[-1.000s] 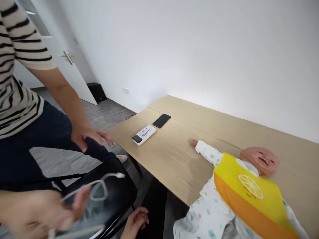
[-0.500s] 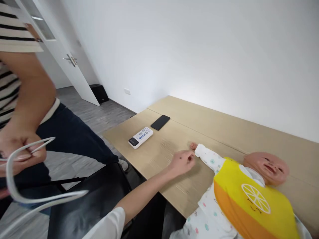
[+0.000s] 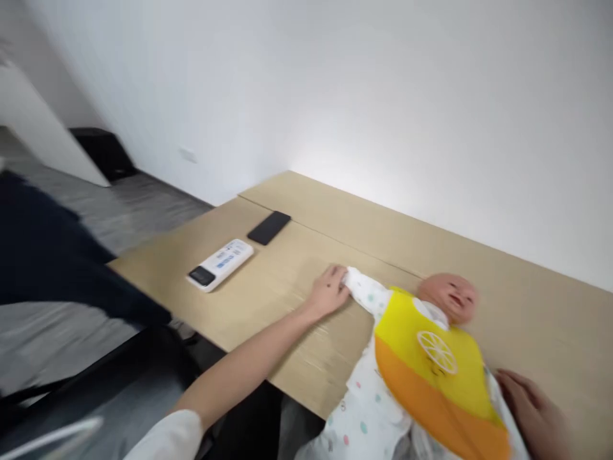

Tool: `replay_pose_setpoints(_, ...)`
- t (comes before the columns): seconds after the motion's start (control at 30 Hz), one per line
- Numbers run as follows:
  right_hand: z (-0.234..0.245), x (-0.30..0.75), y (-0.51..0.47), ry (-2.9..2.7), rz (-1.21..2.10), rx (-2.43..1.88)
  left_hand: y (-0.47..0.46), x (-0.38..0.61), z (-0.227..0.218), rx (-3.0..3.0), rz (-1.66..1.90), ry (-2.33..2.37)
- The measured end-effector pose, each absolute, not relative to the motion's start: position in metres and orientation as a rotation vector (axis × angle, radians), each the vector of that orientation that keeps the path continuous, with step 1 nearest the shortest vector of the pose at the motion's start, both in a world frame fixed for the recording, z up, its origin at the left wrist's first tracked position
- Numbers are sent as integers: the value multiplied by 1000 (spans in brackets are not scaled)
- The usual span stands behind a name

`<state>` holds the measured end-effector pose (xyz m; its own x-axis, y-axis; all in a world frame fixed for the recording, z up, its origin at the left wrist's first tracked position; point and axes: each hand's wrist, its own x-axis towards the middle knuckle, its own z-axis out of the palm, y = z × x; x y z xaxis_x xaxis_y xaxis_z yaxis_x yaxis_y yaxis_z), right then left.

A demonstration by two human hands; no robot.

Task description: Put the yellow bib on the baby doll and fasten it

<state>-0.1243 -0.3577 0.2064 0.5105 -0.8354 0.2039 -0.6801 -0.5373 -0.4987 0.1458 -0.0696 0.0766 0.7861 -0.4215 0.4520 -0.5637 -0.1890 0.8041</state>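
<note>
A baby doll (image 3: 368,390) lies on its back on the table, in a white spotted outfit. Over its chest is a yellow and orange bib (image 3: 431,358) with a white citrus slice on it. My left hand (image 3: 329,292) is closed around the end of the doll's outstretched sleeve, hiding the doll's small hand. On the doll's other side, my right hand (image 3: 534,412) is against its body or arm, smeared by motion. Whether those fingers grip anything is unclear.
A white power bank (image 3: 223,263) and a black phone (image 3: 269,227) lie on the table (image 3: 297,259) to the left. Beyond its left edge are a black chair (image 3: 138,377) and a person's dark trouser leg (image 3: 57,255). A white cable (image 3: 62,441) shows at bottom left.
My left hand has closed on the doll's sleeve end. My right hand has come into view at the doll's far side. The view has turned right, leaving mainly the other person's legs visible.
</note>
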Motion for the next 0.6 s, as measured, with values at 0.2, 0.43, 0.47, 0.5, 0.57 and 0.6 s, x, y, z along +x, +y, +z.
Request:
replay_pose_setpoints(0.2,208,-128,-345,1085,-440,-2286,-64,142,75,1870,28,-923)
replay_pose_setpoints(0.43,199,-121,-305,791,-302,-2266,-58,98,104,1472,-320,-1089)
replay_pose_setpoints(0.47,198,-114,-304,778,-298,-2237,-60,96,107,1399,-401,-1053)
replay_pose_setpoints(0.5,197,-107,-303,746,-292,-2218,-62,95,109,1327,-495,-1005)
replay_pose_setpoints(0.57,195,-90,-304,651,-267,-2202,-66,98,109,1209,-673,-884)
replay_pose_setpoints(0.6,194,-81,-304,605,-258,-2198,-67,101,109,1167,-723,-824)
